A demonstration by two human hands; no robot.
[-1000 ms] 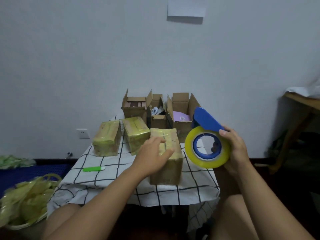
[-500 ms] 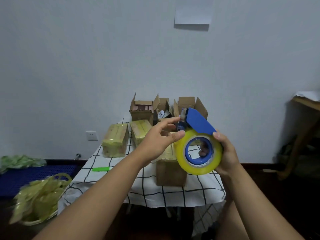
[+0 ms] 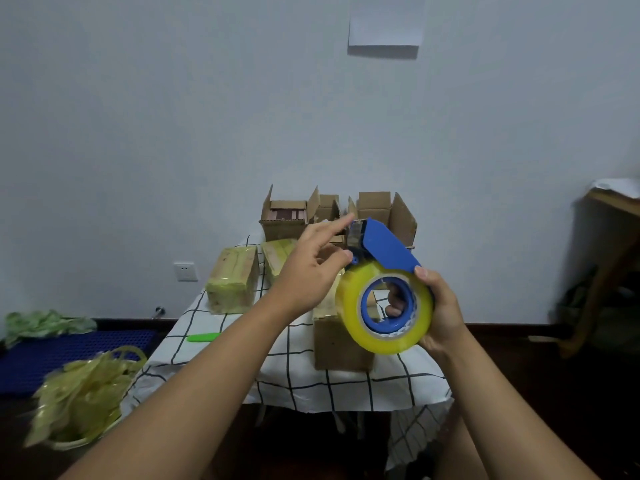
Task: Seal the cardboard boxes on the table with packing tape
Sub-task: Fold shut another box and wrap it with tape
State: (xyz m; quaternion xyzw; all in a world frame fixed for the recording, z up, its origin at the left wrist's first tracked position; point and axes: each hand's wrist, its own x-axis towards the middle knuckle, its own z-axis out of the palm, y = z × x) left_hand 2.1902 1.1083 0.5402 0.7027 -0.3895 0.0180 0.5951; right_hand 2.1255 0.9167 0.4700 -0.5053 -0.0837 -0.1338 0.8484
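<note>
My right hand (image 3: 441,306) grips a blue tape dispenser (image 3: 388,247) loaded with a yellow tape roll (image 3: 349,306), held up over the table. Fingers of that hand show through the roll's core. My left hand (image 3: 308,275) is at the dispenser's head, forefinger stretched over the cutter and thumb against the roll's edge, spread apart. Behind the roll a cardboard box (image 3: 339,344) stands on the checked tablecloth (image 3: 311,386). Two tape-wrapped boxes (image 3: 233,282) (image 3: 277,251) lie further left. Open boxes (image 3: 285,216) (image 3: 377,206) stand at the back by the wall.
A green cutter (image 3: 202,337) lies on the cloth's left side. A basket of crumpled yellow tape scraps (image 3: 86,386) sits on the floor to the left, beside a blue mat (image 3: 69,351). A wooden table (image 3: 616,209) stands at far right.
My left hand left the front box's top and rose to the dispenser's head. My right hand brought the dispenser inward and closer to me.
</note>
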